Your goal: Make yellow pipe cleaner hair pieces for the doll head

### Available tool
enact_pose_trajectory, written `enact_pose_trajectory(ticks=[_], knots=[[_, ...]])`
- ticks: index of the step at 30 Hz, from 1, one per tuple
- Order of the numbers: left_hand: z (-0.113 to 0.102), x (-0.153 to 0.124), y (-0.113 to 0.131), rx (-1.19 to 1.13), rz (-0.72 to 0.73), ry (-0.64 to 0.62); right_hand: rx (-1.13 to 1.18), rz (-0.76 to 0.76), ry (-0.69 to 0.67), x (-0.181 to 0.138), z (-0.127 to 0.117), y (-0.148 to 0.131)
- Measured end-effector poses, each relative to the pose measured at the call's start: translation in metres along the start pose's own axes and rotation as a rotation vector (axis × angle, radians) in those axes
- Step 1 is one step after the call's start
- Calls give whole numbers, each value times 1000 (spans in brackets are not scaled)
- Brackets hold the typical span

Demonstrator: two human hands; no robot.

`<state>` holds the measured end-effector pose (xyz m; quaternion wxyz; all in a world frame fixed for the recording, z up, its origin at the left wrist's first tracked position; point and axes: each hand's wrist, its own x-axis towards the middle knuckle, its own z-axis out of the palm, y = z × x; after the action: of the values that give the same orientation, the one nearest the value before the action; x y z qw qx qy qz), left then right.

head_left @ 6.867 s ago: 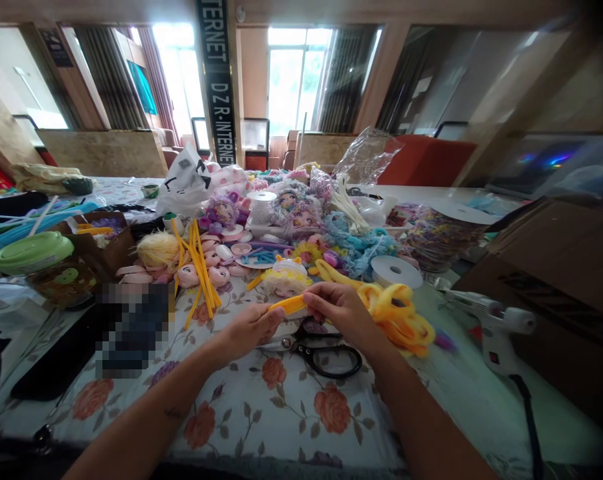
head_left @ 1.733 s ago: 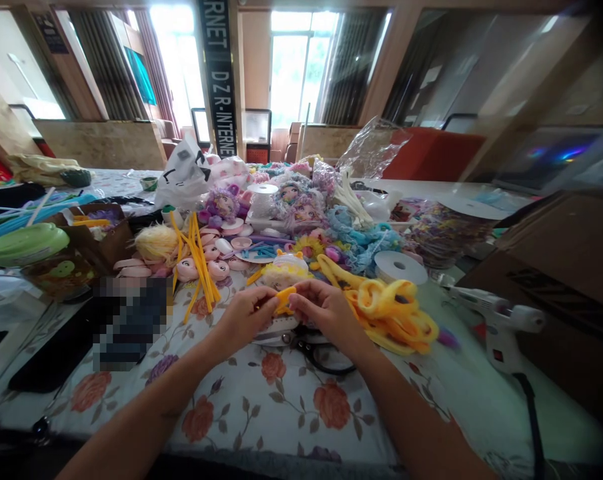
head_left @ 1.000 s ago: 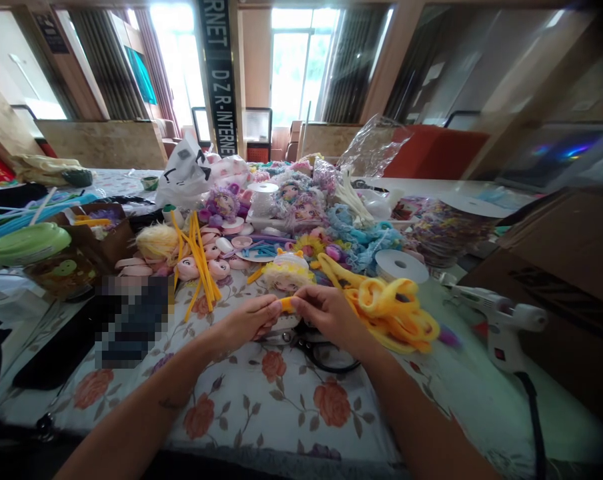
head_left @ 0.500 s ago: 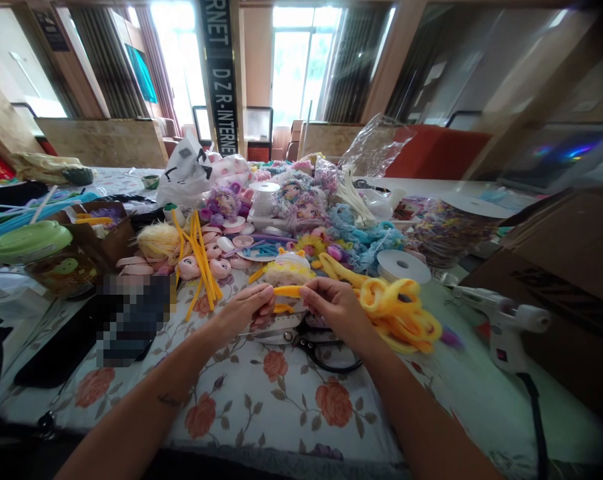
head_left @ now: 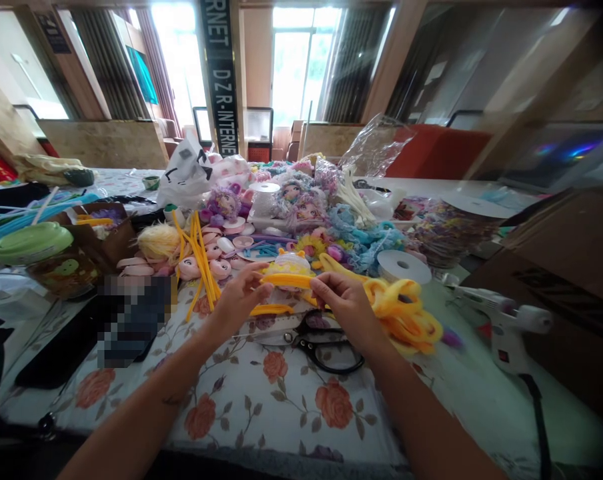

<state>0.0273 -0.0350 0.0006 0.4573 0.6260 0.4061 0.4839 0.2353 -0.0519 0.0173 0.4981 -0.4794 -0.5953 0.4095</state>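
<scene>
A short yellow fuzzy strip (head_left: 287, 281) is stretched level between my two hands, above the table. My left hand (head_left: 239, 293) pinches its left end between thumb and fingers. At its right end, my right hand (head_left: 337, 297) has it between thumb and forefinger. Just behind the strip lies a doll head (head_left: 291, 262) with yellow trim, partly covered by it. Below my hands, black-handled scissors (head_left: 326, 347) rest on the flowered cloth, blades to the left. More yellow strip pieces (head_left: 271, 310) lie between the scissors and my hands.
A tangled yellow fuzzy cord (head_left: 401, 313) lies right of my hands, beside a white spool (head_left: 404, 265). A glue gun (head_left: 504, 327) stands farther right. Yellow stems (head_left: 204, 263), doll faces (head_left: 220, 268), a dark phone (head_left: 61, 340) and a green-lidded jar (head_left: 34, 243) are at left.
My hands have moved apart, the left one shifting left and slightly up. More of the yellow strip now shows between them, and more strip pieces show below.
</scene>
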Motion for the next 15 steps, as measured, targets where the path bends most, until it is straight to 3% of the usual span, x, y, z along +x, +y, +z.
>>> enact_pose_trajectory(ticks=[5, 10, 15], knots=[[2, -6, 2, 256, 239, 207, 140, 116, -132, -5, 11, 4], [4, -6, 7, -16, 31, 99, 48, 164, -364, -5, 6, 5], [2, -5, 10, -74, -58, 62, 48, 194, -431, -5, 4, 4]])
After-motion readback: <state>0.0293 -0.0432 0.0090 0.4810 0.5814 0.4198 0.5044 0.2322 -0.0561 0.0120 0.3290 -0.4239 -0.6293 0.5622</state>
